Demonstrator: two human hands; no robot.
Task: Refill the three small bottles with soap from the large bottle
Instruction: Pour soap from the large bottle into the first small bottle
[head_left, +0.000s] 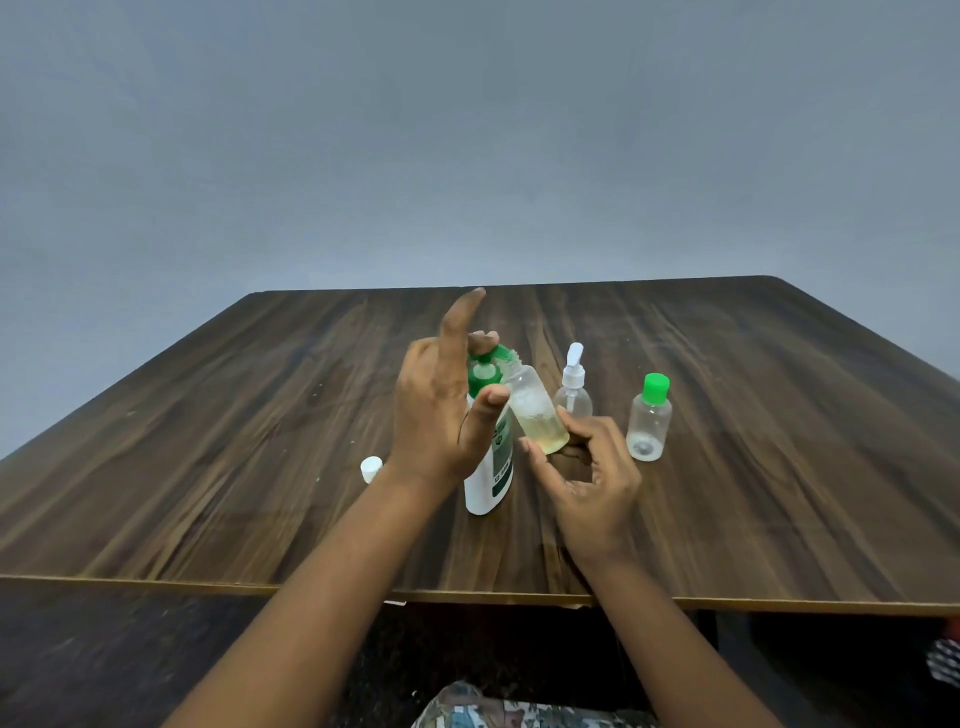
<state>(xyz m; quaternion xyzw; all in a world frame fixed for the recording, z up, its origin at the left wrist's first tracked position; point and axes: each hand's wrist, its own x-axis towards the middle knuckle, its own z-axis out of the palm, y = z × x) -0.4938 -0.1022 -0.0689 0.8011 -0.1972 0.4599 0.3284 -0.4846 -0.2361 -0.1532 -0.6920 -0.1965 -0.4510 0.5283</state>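
The large white bottle (488, 467) with a green pump top stands mid-table. My left hand (441, 410) is at its top: one finger hooks over the green pump head, the index finger points up, and the thumb sticks out in front. My right hand (589, 478) pinches the base of a small open clear bottle (535, 410). It is tilted, its neck is up against the pump, and yellowish soap lies in its bottom. A small clear bottle with a white pump (572, 397) and a small clear bottle with a green cap (649, 423) stand to the right.
A loose white cap (371, 468) lies on the dark wooden table (260, 415) left of my left forearm. The table's front edge (208, 586) runs below my arms. Patterned cloth (498, 712) shows at the bottom.
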